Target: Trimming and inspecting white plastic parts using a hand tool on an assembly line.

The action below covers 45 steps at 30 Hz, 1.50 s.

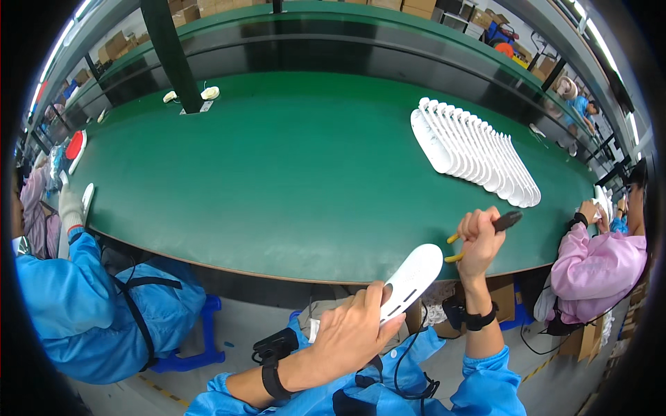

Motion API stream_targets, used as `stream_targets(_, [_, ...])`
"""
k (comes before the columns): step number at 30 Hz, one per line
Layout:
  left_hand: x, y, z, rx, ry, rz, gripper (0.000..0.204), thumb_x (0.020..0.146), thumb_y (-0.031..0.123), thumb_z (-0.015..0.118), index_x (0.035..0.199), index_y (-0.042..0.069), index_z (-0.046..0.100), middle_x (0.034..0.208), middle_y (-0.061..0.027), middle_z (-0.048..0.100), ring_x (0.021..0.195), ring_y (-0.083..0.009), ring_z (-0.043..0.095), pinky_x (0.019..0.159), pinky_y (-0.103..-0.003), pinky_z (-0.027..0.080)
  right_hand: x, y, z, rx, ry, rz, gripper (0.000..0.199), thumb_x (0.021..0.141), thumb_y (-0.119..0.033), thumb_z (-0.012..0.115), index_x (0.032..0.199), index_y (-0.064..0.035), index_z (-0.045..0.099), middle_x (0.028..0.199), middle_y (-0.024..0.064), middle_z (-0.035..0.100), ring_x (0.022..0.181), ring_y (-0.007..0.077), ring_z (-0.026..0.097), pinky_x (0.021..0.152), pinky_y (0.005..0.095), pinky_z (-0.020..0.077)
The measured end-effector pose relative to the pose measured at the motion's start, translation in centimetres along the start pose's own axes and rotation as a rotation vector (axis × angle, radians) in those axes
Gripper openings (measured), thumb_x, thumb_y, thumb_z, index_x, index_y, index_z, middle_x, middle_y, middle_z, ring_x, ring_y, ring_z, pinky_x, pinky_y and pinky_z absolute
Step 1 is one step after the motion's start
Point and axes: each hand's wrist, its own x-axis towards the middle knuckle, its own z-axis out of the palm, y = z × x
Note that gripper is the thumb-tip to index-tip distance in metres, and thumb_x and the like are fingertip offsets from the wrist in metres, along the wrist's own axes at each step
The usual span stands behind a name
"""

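My left hand (350, 331) grips a long white plastic shell (416, 276) with rounded ends and dark slots along one side. It is held tilted over the table's near edge. Just right of the shell, my right hand (480, 239) is closed around a pair of pliers (508, 221). Two yellow prongs stick out on the side facing the shell, and a dark end shows on the other side. The pliers and the shell look apart. Further back on the right, several similar white shells (479, 149) stand nested in a slanted row.
A long green table (270, 173) curves across the view, with a dark post (173, 59) rising from it. Co-workers sit on either side, one in a blue sleeve (62, 284) at left, one in a pink sleeve (598, 267) at right. A blue stool (201, 340) stands below.
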Motion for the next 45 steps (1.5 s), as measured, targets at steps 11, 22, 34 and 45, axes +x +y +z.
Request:
stream_targets(11, [9.5,-0.1,-3.8,-0.565,-0.264,-0.348,0.040,0.093,0.038,0.039,0.095,0.000,0.050,0.075,-0.0117,0.058,0.058,-0.0202,0.061,0.049,-0.030,0.049,-1.1,0.1,-4.3,-0.332,-0.141,-0.177,0.032,0.069,-0.001,0.052,0.096,-0.0042,0.035,0.093,0.0109,0.039,0.083,0.0185,0.041,0.081,0.0333,0.0367])
stream_targets(22, [38.5,-4.3,-8.7,0.320,0.694,-0.402,0.066,0.083,0.053,0.038,0.110,-0.006,0.049,0.107,-0.0243,0.055,0.099,-0.0358,0.054,0.082,-0.045,0.045,-1.6,0.7,-5.5,-0.351,-0.050,-0.146,0.033,0.072,0.000,0.051,0.101,-0.0013,0.036,0.099,0.0151,0.041,0.091,0.0222,0.046,0.084,0.0356,0.0411])
stream_targets(34, [34.5,-1.3,-0.4,-0.058,0.478,-0.236,0.033,0.078,0.026,0.053,0.057,-0.001,0.054,0.053,-0.0106,0.055,0.049,-0.0194,0.053,0.050,-0.034,0.041,-1.7,-0.2,-5.6,-0.025,0.025,-0.135,0.012,0.088,-0.012,0.038,0.095,-0.0019,0.036,0.091,0.0121,0.043,0.083,0.0180,0.045,0.084,0.0363,0.0387])
stream_targets(45, [16.1,3.8,-3.0,-0.109,0.354,0.114,0.028,0.082,0.014,0.054,0.060,-0.003,0.052,0.051,-0.0038,0.049,0.048,-0.0063,0.042,0.044,-0.025,0.034,-1.5,-3.1,1.1,-0.937,-0.354,-0.237,0.031,0.068,-0.008,0.066,0.092,0.0015,0.048,0.078,0.0159,0.051,0.063,0.0325,0.054,0.055,0.0392,0.0441])
